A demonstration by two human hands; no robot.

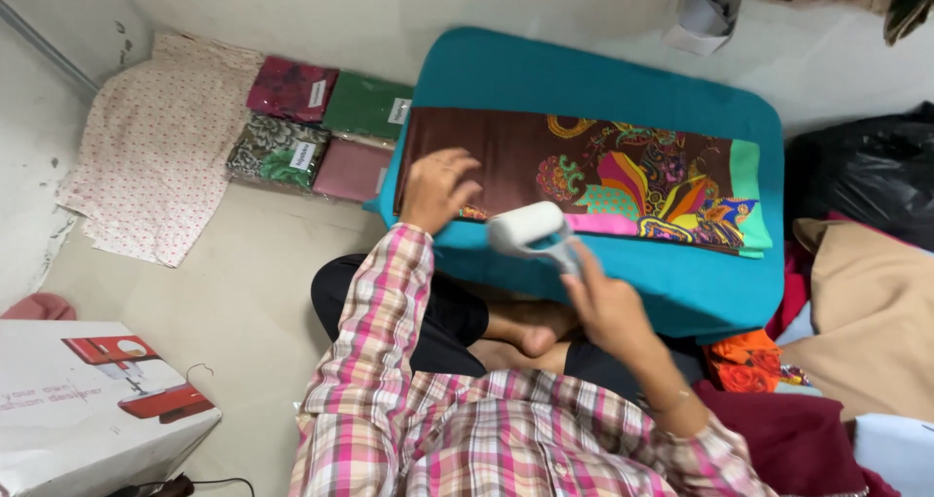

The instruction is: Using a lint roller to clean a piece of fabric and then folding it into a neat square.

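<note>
A folded brown cloth [506, 152] with a bright multicoloured pattern lies on a teal padded board [603, 84]. My left hand [438, 188] rests flat on the cloth's near left part, fingers spread. My right hand [603, 298] grips the handle of a white lint roller [530, 230], whose drum sits at the cloth's near edge, just right of my left hand. My crossed legs in black trousers lie under the board's near side.
Several wrapped fabric packets [321, 127] and a pale dotted cloth [151, 147] lie on the floor at left. A white box picturing a red sewing machine [88, 400] stands at lower left. Black bag [866, 171], tan and maroon cloths [856, 332] pile up at right.
</note>
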